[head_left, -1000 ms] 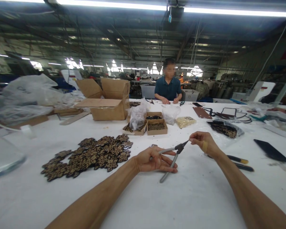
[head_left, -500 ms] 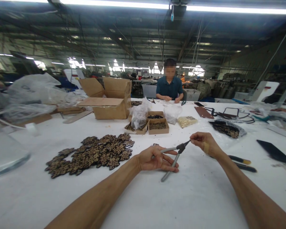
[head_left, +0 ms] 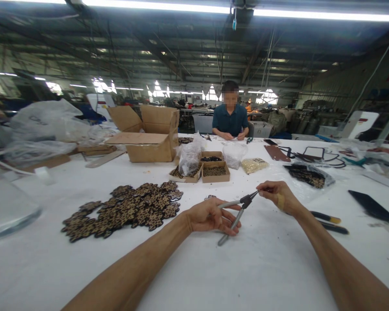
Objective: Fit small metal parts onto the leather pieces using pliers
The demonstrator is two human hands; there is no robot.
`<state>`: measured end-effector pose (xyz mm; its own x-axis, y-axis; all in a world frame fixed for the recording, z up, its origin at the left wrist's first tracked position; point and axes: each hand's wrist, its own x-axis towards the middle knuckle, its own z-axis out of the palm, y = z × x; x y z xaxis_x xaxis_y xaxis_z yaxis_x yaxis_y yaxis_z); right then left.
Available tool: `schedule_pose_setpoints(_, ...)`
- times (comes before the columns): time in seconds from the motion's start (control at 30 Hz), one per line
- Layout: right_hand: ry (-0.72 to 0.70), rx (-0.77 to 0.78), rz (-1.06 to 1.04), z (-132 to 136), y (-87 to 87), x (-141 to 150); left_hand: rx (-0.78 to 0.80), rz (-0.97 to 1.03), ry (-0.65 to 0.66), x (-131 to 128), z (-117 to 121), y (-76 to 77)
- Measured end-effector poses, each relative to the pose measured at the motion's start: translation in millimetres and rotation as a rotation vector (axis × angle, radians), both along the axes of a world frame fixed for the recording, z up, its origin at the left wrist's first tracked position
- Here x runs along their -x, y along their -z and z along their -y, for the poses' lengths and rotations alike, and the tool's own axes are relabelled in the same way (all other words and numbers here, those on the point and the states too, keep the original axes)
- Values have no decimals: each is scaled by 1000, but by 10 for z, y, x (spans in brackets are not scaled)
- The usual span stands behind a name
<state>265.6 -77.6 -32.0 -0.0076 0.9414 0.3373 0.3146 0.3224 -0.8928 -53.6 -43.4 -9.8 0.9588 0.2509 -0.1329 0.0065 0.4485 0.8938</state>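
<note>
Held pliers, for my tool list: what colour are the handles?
Grey handles, seen best in the head view.

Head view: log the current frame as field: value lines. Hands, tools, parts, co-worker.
left hand: holding grey-handled pliers, handles spread
right hand: pinched at the pliers' tips; any item there too small to tell
left side: pile of leopard-print pieces
beyond hands: open cardboard box, small box of parts
right side: black-and-yellow tool handles, partly hidden by forearm
co-worker: across table, dark teal shirt

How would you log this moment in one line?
left hand: holding pliers, handles spread; right hand: pinched at pliers' tips; table: patterned pieces piled
</note>
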Motion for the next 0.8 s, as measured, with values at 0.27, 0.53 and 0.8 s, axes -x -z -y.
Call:
schedule_pose_setpoints(0.27,-72,69,-238,9,-10,-25,-29,-56,-53,-27,12,-17)
schedule_pose_setpoints(0.53,-47,107,-420,-57,115,0,-54,-82,-125,-71,82,-37)
schedule_pose_setpoints(0.8,-50,112,-461,-59,119,2,-101,-113,-165,-37,55,-66)
